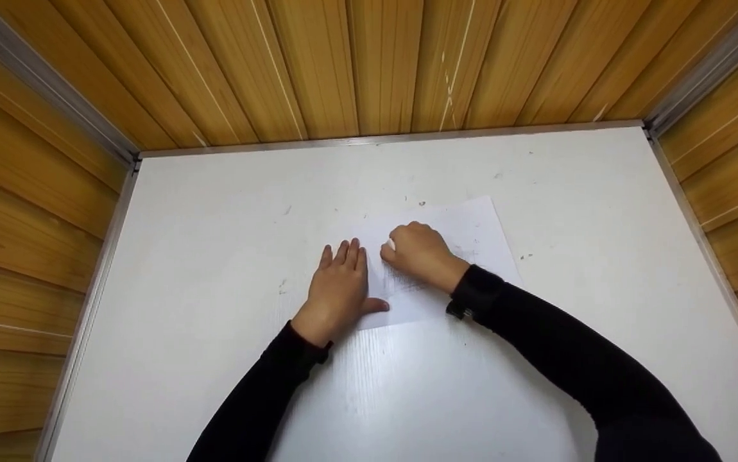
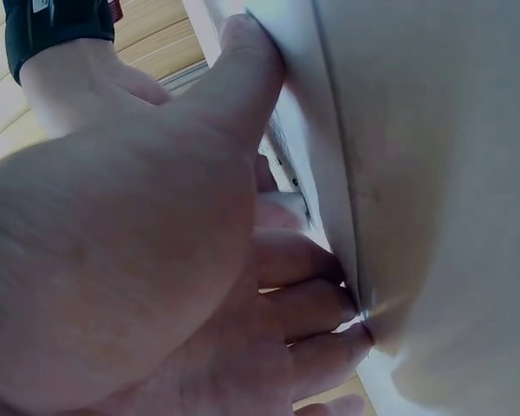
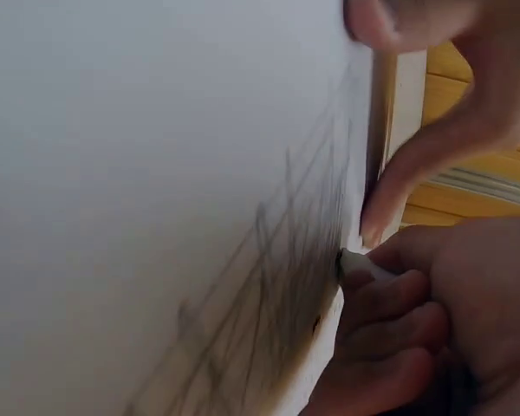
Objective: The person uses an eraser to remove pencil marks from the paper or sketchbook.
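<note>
A white sheet of paper with dark pencil scribbles lies on the table. My left hand rests flat on its left part, fingers straight and thumb spread out to the right. Just right of it, my right hand pinches a small white eraser, mostly hidden by the curled fingers. The eraser's darkened tip touches the paper at the scribbled patch. In the left wrist view, the left fingertips press down on the sheet.
The white table carries small dark crumbs around the paper. Wood-patterned panels with metal edging stand at the back and both sides.
</note>
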Tool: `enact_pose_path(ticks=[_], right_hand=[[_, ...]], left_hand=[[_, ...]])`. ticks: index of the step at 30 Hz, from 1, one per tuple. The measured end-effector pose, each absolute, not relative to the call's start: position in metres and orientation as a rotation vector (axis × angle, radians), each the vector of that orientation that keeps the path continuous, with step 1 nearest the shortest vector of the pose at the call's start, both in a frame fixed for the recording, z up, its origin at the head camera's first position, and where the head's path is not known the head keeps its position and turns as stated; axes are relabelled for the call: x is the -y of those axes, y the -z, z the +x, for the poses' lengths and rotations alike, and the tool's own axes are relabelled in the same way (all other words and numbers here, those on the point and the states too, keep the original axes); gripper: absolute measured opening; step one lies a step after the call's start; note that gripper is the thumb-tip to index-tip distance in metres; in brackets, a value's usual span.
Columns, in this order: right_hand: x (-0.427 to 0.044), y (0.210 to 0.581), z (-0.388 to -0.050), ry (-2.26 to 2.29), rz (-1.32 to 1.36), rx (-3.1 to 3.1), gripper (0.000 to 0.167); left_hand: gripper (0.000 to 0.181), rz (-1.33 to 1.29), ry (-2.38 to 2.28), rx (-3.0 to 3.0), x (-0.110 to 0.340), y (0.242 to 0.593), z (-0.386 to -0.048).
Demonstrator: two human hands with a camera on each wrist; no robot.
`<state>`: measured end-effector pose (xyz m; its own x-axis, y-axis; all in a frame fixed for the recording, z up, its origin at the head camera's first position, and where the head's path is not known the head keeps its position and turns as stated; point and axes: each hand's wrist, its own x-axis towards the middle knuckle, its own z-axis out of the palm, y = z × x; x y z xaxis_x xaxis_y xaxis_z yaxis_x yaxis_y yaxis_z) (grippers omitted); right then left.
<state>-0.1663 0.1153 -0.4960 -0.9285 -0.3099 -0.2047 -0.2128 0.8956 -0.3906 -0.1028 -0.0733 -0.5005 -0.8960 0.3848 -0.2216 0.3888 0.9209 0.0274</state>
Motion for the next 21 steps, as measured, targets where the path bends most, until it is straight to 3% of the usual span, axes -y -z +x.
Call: enact_pose_path(ticks=[12,17,21], right_hand=[[-0.245,0.488,-0.164,0.519,-0.058,-2.847,0.038],[-0.245,0.482,-0.166,0.525,-0.038,-2.789,0.039],[-0.211,0.478,-0.168,0.586,-0.045,-2.745,0.041]], left_hand=[[0.126,0.568,0.053,-2.856,0.072,0.497,-0.104],[0.126,0.574,0.028,-2.856,0.072,0.497,-0.104],[0.125,0.585,0.014,-2.854,0.071,0.498,-0.103]])
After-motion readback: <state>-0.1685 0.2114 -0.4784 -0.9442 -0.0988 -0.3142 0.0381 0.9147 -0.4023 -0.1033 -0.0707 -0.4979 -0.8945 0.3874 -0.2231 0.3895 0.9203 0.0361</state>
